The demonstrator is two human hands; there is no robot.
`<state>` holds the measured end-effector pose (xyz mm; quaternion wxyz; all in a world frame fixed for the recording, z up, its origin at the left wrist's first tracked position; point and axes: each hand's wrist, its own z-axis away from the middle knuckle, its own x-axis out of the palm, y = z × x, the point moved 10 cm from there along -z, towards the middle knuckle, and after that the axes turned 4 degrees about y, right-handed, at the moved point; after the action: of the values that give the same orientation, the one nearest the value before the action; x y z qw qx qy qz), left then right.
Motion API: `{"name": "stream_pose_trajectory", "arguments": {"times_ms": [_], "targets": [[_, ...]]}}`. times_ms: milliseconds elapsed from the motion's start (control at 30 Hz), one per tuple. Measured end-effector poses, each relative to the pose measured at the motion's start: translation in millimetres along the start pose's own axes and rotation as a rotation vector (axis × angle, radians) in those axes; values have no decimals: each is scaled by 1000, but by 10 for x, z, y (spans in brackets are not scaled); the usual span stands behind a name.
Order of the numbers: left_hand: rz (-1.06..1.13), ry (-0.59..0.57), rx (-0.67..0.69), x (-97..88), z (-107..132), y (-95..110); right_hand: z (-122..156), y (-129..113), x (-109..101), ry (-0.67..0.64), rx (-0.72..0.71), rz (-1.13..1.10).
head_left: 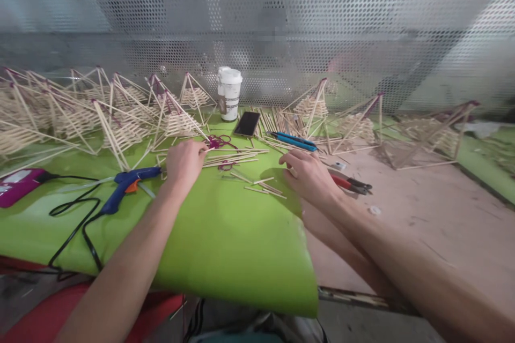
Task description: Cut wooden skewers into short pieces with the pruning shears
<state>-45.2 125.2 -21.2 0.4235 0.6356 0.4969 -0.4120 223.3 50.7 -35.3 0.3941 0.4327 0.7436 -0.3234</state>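
My left hand [185, 163] is closed in a pinch at the left end of a loose pile of thin wooden sticks [231, 159], with a stick end showing at the fingertips. A tangle of purple string [217, 142] lies just beyond those fingers. My right hand [309, 174] hovers low at the edge of the green sheet, fingers bent and apart, with nothing visible in them. Cutting pliers with red handles [350, 184] lie partly hidden behind that hand. Blue-handled tweezers or pliers [295, 141] rest just beyond it. Several short sticks [265, 189] lie between my hands.
Stick pyramids with purple-bound tips [120, 123] crowd the left and back. A blue glue gun [126, 185] with a black cable lies left, near a purple device [22, 186]. A white cup [230, 95] and a phone [247, 124] stand before the perforated metal panel [257, 27].
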Motion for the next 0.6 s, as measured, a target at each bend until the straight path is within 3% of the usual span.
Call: {"name": "stream_pose_trajectory", "arguments": {"times_ms": [200, 367, 600], "targets": [[-25, -26, -76, -201, 53, -112, 16, -86, -35, 19, -39, -65], [58, -171, 5, -371, 334, -191, 50, -88, -36, 7, -61, -140], [41, -318, -41, -243, 697, -400, 94, -77, -48, -23, -47, -202]]}}
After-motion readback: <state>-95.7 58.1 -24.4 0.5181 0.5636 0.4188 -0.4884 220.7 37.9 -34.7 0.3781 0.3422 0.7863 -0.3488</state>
